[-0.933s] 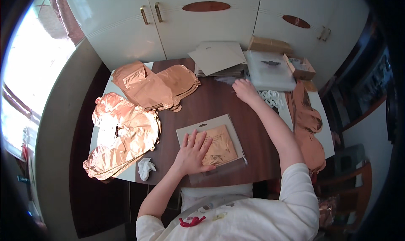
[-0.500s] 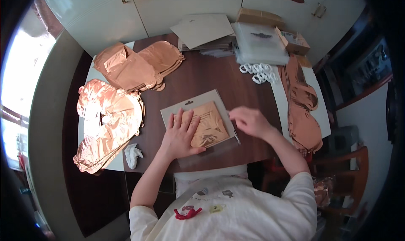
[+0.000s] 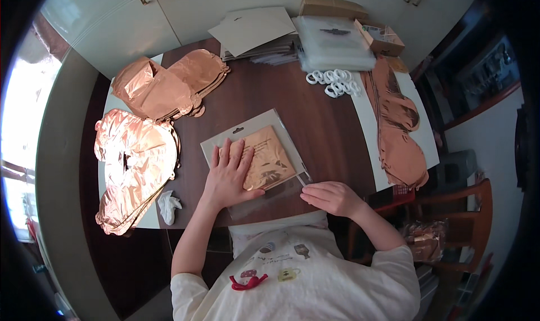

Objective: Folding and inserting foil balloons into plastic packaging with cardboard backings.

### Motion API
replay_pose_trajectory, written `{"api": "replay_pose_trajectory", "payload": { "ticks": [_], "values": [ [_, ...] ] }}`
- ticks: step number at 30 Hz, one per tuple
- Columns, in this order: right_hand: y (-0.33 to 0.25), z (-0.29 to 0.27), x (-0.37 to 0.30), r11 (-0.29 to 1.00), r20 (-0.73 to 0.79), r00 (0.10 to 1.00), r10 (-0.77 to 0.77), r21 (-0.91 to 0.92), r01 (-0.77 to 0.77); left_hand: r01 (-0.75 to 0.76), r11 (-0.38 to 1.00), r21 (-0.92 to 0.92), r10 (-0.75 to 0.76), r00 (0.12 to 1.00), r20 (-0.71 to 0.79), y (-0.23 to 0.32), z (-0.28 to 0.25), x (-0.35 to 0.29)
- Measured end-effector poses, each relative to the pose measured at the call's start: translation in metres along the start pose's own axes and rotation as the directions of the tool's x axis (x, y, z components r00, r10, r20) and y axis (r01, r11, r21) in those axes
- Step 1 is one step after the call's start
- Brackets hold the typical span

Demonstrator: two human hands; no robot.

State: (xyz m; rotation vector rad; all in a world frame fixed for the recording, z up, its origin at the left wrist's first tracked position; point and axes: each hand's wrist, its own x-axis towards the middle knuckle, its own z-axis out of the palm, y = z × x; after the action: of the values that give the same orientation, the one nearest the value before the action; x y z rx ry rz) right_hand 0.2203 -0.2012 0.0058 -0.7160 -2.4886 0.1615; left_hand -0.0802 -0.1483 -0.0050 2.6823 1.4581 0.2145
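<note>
A clear plastic bag [image 3: 247, 206] with a hang hole lies tilted on the table in front of me. Inside are a pale grey card [image 3: 218, 143] and a folded copper-coloured foil balloon [image 3: 270, 158]. My left hand [image 3: 228, 172] lies flat across the left part of the bag, fingers spread, pressing on card and foil. Just off the bag's lower right corner, my right hand [image 3: 333, 198] pinches a thin white strip [image 3: 301, 179] between thumb and fingers. The strip's upper end reaches the bag's edge; whether it is attached there, I cannot tell.
Flat copper foil balloons [image 3: 135, 163] pile up at left, with another stack [image 3: 169, 85] behind and more [image 3: 396, 130] at right. Grey cards [image 3: 253, 28], clear bags [image 3: 334, 45], white rings [image 3: 334, 82] and a small cardboard box [image 3: 382, 40] sit at the back. Crumpled white tissue [image 3: 169, 207] lies near left.
My right hand has moved down along the bag's right edge to its lower corner, and the white strip now shows clearly. My left hand stays on the bag. The whole view has shifted slightly.
</note>
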Motion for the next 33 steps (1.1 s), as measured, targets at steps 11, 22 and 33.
{"api": "replay_pose_trajectory", "payload": {
  "ticks": [11,22,33],
  "values": [
    [0.007,-0.002,0.003,0.997,0.028,0.998,-0.063,-0.039,0.064,-0.012,1.0,0.013,0.012,1.0,-0.02,-0.001,0.002,-0.001],
    [0.014,0.01,0.011,1.0,0.077,0.997,0.024,0.015,-0.026,-0.019,1.0,0.008,0.019,0.999,-0.026,-0.001,0.002,0.0],
    [0.037,0.016,0.023,0.998,0.083,0.996,0.032,0.048,-0.036,-0.016,1.0,0.016,0.017,1.0,-0.01,-0.002,0.003,-0.001]
  ]
}}
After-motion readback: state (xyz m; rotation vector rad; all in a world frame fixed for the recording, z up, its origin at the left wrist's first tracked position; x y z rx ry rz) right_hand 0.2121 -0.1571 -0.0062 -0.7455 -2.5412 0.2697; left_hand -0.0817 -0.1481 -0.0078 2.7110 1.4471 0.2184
